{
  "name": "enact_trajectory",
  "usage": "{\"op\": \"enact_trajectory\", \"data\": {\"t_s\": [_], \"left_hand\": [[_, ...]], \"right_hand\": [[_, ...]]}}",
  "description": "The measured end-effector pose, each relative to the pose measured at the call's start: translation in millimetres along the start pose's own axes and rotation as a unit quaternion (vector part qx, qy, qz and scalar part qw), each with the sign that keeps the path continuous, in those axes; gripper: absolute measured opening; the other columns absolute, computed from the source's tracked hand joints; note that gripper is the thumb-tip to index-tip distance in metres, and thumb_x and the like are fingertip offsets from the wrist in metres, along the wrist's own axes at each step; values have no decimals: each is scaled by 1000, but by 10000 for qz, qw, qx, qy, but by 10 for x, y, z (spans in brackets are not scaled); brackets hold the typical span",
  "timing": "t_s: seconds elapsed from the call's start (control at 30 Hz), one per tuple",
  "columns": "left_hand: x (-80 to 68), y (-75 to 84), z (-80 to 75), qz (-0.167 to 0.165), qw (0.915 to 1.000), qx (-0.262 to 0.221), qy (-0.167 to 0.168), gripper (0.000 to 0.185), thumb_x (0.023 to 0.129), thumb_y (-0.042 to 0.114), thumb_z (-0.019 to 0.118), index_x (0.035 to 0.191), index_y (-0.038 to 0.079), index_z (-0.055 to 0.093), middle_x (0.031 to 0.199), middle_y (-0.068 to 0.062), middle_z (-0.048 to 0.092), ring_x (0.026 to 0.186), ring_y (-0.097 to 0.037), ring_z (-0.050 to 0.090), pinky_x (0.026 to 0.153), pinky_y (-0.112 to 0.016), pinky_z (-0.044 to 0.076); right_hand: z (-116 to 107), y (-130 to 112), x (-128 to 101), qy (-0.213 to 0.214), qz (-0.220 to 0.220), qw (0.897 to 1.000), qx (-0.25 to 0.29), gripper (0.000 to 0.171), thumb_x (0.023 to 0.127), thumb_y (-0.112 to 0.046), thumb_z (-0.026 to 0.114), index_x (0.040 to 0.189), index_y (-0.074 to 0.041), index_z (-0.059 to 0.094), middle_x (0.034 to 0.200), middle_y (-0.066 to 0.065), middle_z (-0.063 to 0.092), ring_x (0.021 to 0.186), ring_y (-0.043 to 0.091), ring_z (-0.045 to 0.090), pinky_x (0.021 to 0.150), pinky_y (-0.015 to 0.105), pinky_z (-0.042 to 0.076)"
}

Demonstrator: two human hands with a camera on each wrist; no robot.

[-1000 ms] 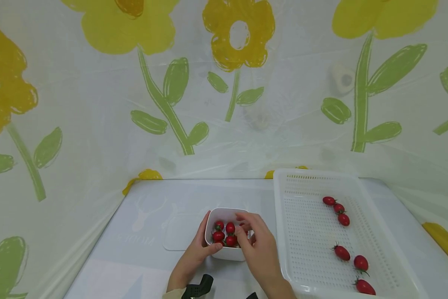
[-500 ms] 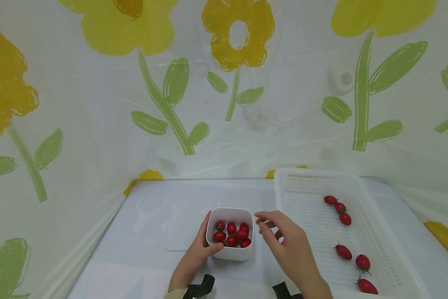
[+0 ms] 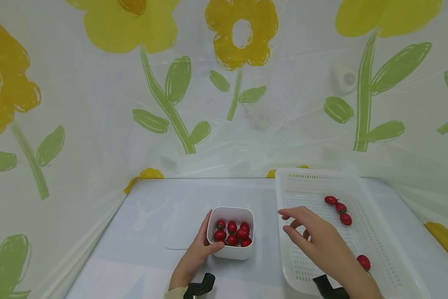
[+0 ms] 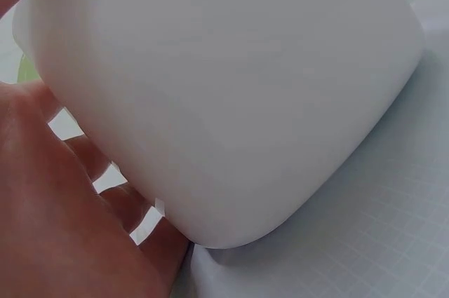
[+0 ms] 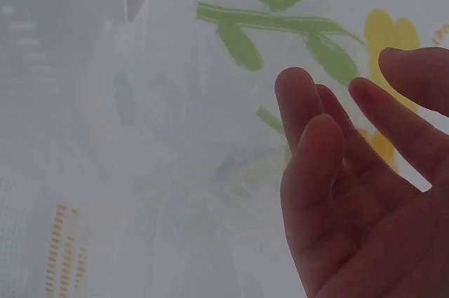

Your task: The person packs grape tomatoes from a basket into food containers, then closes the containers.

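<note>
A small white square tub (image 3: 232, 253) stands on the table, several red cherry tomatoes (image 3: 232, 239) inside it. My left hand (image 3: 194, 259) grips the tub from its left side, thumb at the near rim. In the left wrist view, fingers (image 4: 125, 207) lie along the wall of the tub (image 4: 231, 102). My right hand (image 3: 319, 238) hovers over the left part of a white perforated basket (image 3: 302, 189), fingers loosely bent and nothing between them. Cherry tomatoes (image 3: 341, 207) lie towards the basket's far right; another tomato (image 3: 363, 262) shows beside my right wrist, which hides the area below.
The basket takes up the right of the table (image 3: 141, 249). A flower-printed curtain (image 3: 283, 137) hangs behind the table and along both sides. A faint pale rectangle lies left of the tub.
My right hand has come out of the tub and moved right, over the basket, uncovering more tomatoes in the tub. My left hand and the tub have stayed in place.
</note>
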State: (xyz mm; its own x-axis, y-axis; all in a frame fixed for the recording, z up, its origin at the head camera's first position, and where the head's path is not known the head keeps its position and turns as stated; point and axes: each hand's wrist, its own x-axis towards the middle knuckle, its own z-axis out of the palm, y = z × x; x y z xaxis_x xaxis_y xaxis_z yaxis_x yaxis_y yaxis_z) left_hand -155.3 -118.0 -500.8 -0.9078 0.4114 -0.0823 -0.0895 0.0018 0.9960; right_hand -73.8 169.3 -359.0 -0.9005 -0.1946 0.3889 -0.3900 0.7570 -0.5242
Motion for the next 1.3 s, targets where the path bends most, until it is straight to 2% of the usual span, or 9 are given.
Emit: {"op": "enact_trajectory", "data": {"t_s": [0.27,0.47,0.57,0.67,0.87,0.97,1.13,1.23,1.3], "left_hand": [[23,-11,14,104,9999,-50,-75,82,82,19,63,140,42,10,144,12,12,133,-19,8,103,-53,13],[28,-9,3,24,10000,-7,-36,82,82,21,63,140,40,9,144,12,12,133,-20,7,102,-54,12],[27,-7,-6,-29,10000,40,-2,80,82,22,62,139,42,10,144,12,12,133,-21,7,102,-56,13],[21,-4,-11,-67,10000,68,12,78,83,24,62,138,45,11,144,11,13,132,-21,8,101,-55,15],[9,3,-16,-69,10000,59,9,78,83,24,62,138,45,11,144,10,13,132,-21,8,102,-55,14],[7,0,-18,-51,10000,39,1,78,83,23,62,138,45,11,144,10,12,132,-21,8,102,-55,14],[7,-4,-14,-42,10000,65,-7,78,83,24,61,138,45,10,145,10,12,133,-21,7,101,-56,13],[6,-4,-8,-29,10000,66,-6,78,83,23,62,138,45,10,144,11,12,133,-21,7,102,-56,12],[7,-3,-3,-9,10000,45,-6,79,83,23,62,138,44,10,144,12,12,133,-20,7,102,-56,11]], "right_hand": [[-216,377,-51,-730,173,9971,-117,36,85,-35,58,119,-34,48,109,-18,51,79,-3,53,60,19,46],[-361,669,-95,-1496,230,9871,520,38,87,-31,56,124,-28,46,109,-7,53,80,3,56,59,22,47],[-405,840,-126,-2017,291,9741,980,40,88,-28,55,126,-23,44,109,0,52,80,6,57,62,25,49],[-430,1025,-157,-2567,503,9556,1356,41,89,-25,54,128,-20,43,110,5,52,79,9,58,62,27,50],[-483,1334,-206,-3344,919,9225,1697,39,91,-21,50,129,-14,43,111,10,51,78,16,58,60,30,49],[-495,1442,-209,-3596,1192,9093,1725,40,91,-22,51,128,-10,43,110,14,49,75,19,57,58,30,48],[-474,1584,-209,-3858,1955,8876,1585,46,87,-24,56,127,-5,43,110,13,50,74,22,56,57,34,49],[-450,1632,-220,-3926,2205,8810,1450,47,85,-25,58,125,-4,45,107,11,51,73,23,56,56,36,49],[-436,1652,-226,-3944,2269,8802,1348,47,84,-25,59,124,-4,46,105,11,51,73,23,55,56,35,48]]}}
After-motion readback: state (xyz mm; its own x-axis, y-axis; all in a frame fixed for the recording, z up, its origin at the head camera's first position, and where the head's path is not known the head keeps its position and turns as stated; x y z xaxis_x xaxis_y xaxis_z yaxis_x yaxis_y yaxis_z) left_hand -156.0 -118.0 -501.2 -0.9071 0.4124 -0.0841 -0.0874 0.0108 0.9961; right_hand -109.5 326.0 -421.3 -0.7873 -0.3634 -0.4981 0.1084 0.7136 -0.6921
